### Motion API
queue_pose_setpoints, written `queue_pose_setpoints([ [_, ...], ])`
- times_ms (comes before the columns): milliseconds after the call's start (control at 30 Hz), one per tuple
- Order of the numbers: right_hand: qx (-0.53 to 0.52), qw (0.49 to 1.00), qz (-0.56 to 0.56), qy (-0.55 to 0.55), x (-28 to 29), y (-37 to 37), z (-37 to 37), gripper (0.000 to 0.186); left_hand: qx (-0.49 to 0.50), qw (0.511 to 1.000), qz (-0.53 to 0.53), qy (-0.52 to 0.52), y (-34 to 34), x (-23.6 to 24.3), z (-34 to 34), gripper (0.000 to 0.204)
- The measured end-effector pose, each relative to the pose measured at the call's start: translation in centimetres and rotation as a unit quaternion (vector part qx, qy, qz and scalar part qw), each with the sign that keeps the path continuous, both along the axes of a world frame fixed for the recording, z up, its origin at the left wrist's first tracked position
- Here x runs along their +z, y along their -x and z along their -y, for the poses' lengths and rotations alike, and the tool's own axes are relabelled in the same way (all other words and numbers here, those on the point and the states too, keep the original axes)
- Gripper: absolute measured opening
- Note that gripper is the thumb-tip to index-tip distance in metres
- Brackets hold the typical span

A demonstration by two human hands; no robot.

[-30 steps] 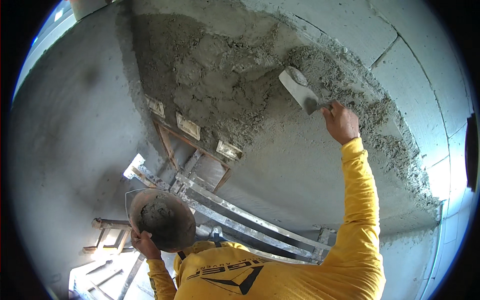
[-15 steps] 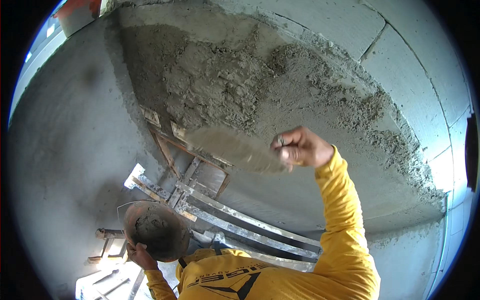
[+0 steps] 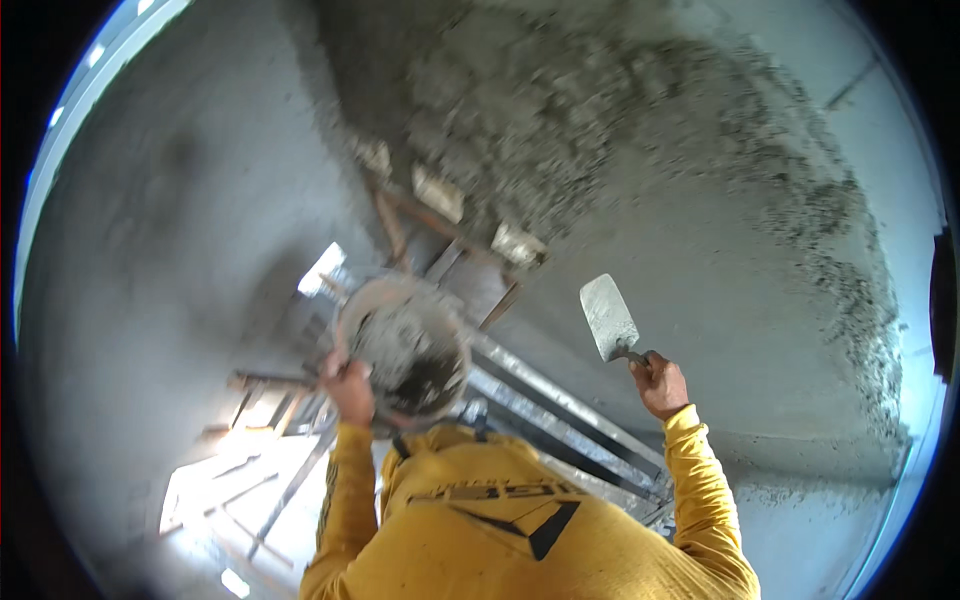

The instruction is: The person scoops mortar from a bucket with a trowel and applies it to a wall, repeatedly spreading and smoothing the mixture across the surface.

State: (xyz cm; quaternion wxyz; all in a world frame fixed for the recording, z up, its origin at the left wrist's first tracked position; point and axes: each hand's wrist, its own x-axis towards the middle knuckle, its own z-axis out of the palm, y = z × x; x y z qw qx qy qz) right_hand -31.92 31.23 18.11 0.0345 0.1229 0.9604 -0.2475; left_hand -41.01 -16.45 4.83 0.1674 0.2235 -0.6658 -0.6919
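Note:
My right hand (image 3: 660, 386) is closed round the handle of a trowel (image 3: 610, 315), whose flat blade points up and away with a smear of mortar near the handle. At the left, my left hand (image 3: 348, 388) grips the rim of a round bucket (image 3: 462, 350). Grey wet mortar (image 3: 392, 340) lies inside it, with a darker patch on the near side. In front of both hands stretches a wall with rough, freshly thrown mortar (image 3: 520, 120) on its upper part and a smoother grey coat (image 3: 700, 270) below.
Long mortar-stained planks (image 3: 560, 410) run under me to the right. Wooden pieces (image 3: 438, 195) stick out along the wall's lower left edge. A smooth grey wall (image 3: 180, 230) stands at the left. Pale blocks (image 3: 880, 130) show at the far right.
The trowel has come away from the rough mortar, down and to the right, and is no longer a blur. My left hand has brought the bucket up and rightward. The view has shifted.

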Motion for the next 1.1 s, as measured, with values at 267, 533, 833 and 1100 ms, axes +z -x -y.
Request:
queue_pose_setpoints([
  [267,0.275,0.932,-0.156,-0.174,-0.5,8.1,14.2,0.024,-0.162,0.985,0.001,0.068,3.9,4.1,-3.7,0.015],
  [533,0.374,0.896,-0.078,-0.224,-4.1,11.4,19.2,0.026,-0.172,0.983,-0.045,0.038,5.1,8.3,-7.3,0.013],
  [833,0.272,0.933,-0.048,-0.230,-7.0,10.7,16.3,0.020,-0.295,0.914,-0.185,0.209,5.1,10.2,-9.4,0.020],
  [1100,0.194,0.947,0.064,0.249,-12.7,7.2,21.5,0.030,-0.262,0.951,-0.118,0.111,4.7,6.6,-7.9,0.023],
])
